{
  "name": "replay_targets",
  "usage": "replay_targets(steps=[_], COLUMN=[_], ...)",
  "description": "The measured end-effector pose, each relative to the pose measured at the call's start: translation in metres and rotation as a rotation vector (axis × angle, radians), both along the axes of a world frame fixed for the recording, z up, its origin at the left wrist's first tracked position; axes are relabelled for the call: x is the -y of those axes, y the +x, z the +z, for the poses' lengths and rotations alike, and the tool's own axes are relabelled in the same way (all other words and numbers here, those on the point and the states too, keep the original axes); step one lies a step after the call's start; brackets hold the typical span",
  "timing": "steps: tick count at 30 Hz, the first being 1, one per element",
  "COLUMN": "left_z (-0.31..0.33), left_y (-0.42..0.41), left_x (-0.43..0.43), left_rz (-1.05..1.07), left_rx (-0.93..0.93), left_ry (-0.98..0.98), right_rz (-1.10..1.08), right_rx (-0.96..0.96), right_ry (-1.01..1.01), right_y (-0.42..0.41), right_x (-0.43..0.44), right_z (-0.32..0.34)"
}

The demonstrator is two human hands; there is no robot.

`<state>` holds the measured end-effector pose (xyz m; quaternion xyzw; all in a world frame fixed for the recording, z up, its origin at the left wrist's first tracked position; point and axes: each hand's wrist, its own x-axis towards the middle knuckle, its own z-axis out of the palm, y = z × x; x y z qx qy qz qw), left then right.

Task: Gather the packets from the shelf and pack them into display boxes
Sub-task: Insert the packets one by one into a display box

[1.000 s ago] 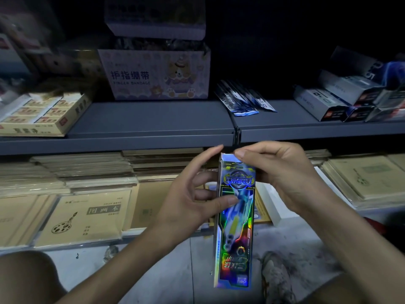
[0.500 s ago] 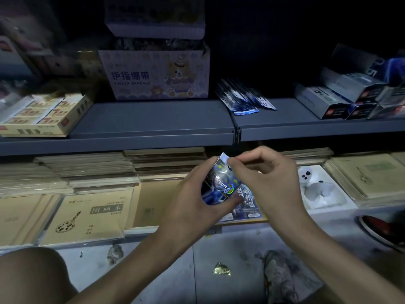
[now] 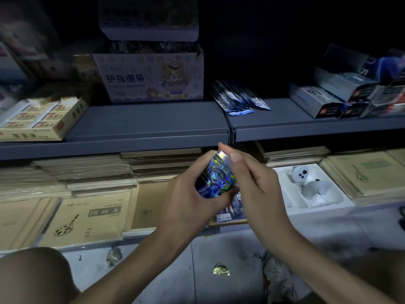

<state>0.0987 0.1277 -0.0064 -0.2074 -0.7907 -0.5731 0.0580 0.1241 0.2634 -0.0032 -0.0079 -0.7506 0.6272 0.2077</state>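
Though light dim, long grey metal shelf (image 3: 142, 123) plain just above both hands. Purple cardboard finger-bandage carton (image 3: 151, 77) on it, up-left of hands. Fanned dark-blue foil packets (image 3: 238, 99) on shelf, well above right hand (image 3: 254, 183). Hands together: left hand (image 3: 190, 200) wraps shiny holographic display box (image 3: 219, 178), tilted end-up; right pinches its silver top flap. Crumpled gold foil scrap (image 3: 221, 269) on floor below, between forearms.
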Motion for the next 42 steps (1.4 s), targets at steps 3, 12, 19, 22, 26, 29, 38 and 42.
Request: replay_targets(steps=[3,12,19,22,26,29,38,42], left_z=[-0.003,0.004,0.013,0.019,0.032,0.045,0.062,0.076], left_y=[-0.001,0.002,0.004,0.001,-0.001,0.001,-0.001,-0.006], left_x=[-0.003,-0.012,-0.030,-0.043,-0.057,-0.069,-0.128,-0.156], left_rz=[-0.008,-0.054,-0.025,0.000,0.026,-0.026,-0.095,-0.160], left_rx=[0.021,0.024,-0.021,-0.018,-0.030,-0.085,-0.136,-0.172], left_ry=[-0.007,-0.011,-0.112,-0.104,-0.064,-0.085,-0.080,-0.116], right_rz=[-0.026,0.034,-0.062,-0.062,-0.051,-0.062,-0.121,-0.166], right_rx=[0.001,0.028,-0.019,0.026,-0.027,-0.083,-0.101,-0.058], right_ry=[0.102,0.418,0.617,0.275,0.096,0.017,0.133,0.018], right_y=[0.001,0.001,0.003,0.002,0.008,0.012,0.017,0.024], right_x=[-0.001,-0.020,-0.040,-0.053,-0.062,-0.072,-0.129,-0.158], right_z=[-0.004,0.002,0.013,0.023,0.034,0.042,0.068,0.079])
